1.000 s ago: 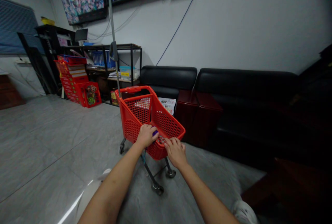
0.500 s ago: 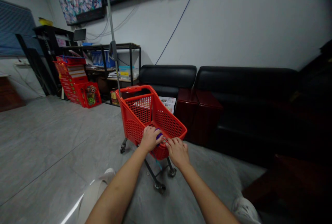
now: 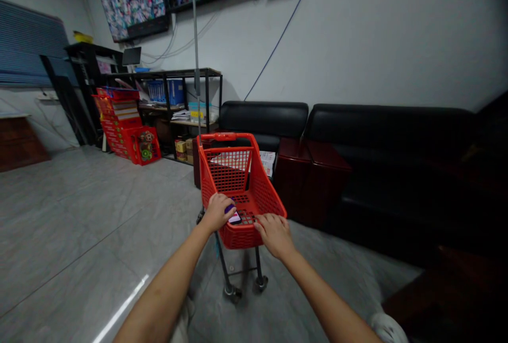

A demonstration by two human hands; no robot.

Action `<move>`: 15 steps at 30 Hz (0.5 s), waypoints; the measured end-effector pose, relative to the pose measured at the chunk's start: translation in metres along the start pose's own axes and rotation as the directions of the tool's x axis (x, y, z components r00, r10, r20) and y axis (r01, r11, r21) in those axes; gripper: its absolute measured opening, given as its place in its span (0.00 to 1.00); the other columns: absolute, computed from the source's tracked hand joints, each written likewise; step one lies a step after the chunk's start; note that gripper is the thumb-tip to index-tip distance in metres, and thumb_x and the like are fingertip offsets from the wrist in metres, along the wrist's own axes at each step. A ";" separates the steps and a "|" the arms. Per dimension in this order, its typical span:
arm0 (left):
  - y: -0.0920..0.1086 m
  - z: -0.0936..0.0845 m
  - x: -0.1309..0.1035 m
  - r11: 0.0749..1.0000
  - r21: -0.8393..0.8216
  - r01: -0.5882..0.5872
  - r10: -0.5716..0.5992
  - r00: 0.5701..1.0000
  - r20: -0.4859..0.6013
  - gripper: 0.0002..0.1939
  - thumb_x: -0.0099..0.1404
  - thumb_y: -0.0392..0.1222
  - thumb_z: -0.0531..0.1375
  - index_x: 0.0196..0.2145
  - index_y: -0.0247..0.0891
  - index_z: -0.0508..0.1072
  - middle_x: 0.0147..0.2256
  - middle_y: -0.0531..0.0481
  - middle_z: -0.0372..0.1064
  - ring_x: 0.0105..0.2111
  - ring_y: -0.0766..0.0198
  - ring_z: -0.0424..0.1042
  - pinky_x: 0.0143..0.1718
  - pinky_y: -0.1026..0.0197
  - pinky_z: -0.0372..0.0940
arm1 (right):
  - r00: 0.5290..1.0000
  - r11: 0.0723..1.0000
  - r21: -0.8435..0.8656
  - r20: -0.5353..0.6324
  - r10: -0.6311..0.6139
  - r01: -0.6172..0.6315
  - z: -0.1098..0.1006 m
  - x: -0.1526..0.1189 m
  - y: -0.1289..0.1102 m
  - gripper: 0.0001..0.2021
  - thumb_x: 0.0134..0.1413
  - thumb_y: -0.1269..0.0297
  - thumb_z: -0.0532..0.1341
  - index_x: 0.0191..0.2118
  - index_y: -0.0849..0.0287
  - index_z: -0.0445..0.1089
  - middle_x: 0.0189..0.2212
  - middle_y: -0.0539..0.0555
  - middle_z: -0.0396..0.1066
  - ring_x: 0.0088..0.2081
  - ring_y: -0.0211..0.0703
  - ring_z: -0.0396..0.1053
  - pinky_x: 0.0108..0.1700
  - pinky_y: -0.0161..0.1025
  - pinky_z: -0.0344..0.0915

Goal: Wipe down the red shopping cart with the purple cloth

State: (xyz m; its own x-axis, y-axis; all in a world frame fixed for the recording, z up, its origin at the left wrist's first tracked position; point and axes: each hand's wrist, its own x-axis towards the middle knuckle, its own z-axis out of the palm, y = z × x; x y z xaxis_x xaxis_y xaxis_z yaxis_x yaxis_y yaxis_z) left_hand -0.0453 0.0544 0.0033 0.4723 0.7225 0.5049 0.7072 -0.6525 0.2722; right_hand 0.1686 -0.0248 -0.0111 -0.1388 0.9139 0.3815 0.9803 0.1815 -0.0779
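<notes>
A small red shopping cart (image 3: 212, 181) with a perforated plastic basket stands on metal legs with casters, its near end toward me. My left hand (image 3: 216, 211) is closed over the basket's near left corner, fingers curled inside the rim. On the near right part of the rim lies my right hand (image 3: 277, 233), its fingers bent over the edge. Inside the basket, beside my left fingers, a phone (image 3: 235, 218) with a lit screen shows, partly hidden. Something purple (image 3: 229, 208) sits by the left fingertips. A thin grey pole (image 3: 197, 52) rises by the cart's handle.
A black sofa (image 3: 270, 115) runs along the wall behind the cart, with dark red wooden armrests (image 3: 313, 155). Stacked red boxes (image 3: 119, 126) and a black shelf (image 3: 166, 74) stand at the left. Newspapers (image 3: 268, 162) lie behind the cart. Grey floor tiles (image 3: 99, 216) extend left.
The cart has swung round so its near end faces me more squarely. My left hand has shifted left with its corner, and more of the phone shows. Both hands remain on the rim.
</notes>
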 end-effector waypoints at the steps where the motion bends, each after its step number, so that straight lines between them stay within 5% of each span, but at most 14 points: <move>1: 0.006 0.001 -0.004 1.000 0.016 -0.006 0.006 1.000 -0.002 0.09 0.68 0.47 0.56 0.40 0.43 0.74 0.40 0.50 0.71 0.47 0.59 0.65 0.59 0.50 0.51 | 1.000 1.000 0.006 0.001 -0.002 0.002 0.003 0.002 0.005 0.21 0.69 0.54 0.44 0.55 0.51 0.69 0.50 0.55 0.71 0.53 0.46 0.61 0.57 0.45 0.47; 7: 0.029 0.005 -0.013 0.992 0.104 -0.075 0.071 0.997 0.043 0.11 0.68 0.49 0.55 0.42 0.44 0.73 0.41 0.49 0.70 0.47 0.59 0.65 0.61 0.48 0.48 | 0.999 0.997 -0.073 0.037 -0.010 0.013 0.006 0.005 0.017 0.22 0.68 0.52 0.44 0.57 0.54 0.67 0.44 0.57 0.72 0.47 0.47 0.64 0.54 0.43 0.50; 15: -0.004 -0.011 0.010 0.999 0.007 0.048 -0.049 0.994 0.093 0.11 0.69 0.49 0.54 0.39 0.45 0.74 0.41 0.52 0.73 0.47 0.60 0.67 0.64 0.43 0.43 | 0.999 0.996 -0.088 0.043 0.012 -0.008 0.004 0.007 -0.007 0.20 0.68 0.53 0.45 0.55 0.52 0.68 0.43 0.56 0.72 0.46 0.47 0.64 0.51 0.43 0.49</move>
State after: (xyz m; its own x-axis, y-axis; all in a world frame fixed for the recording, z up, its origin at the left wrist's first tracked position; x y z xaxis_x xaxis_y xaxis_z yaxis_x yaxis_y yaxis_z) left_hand -0.0493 0.0618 0.0159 0.4844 0.7716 0.4122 0.7328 -0.6153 0.2906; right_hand 0.1607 -0.0184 -0.0116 -0.1334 0.9308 0.3403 0.9899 0.1415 0.0009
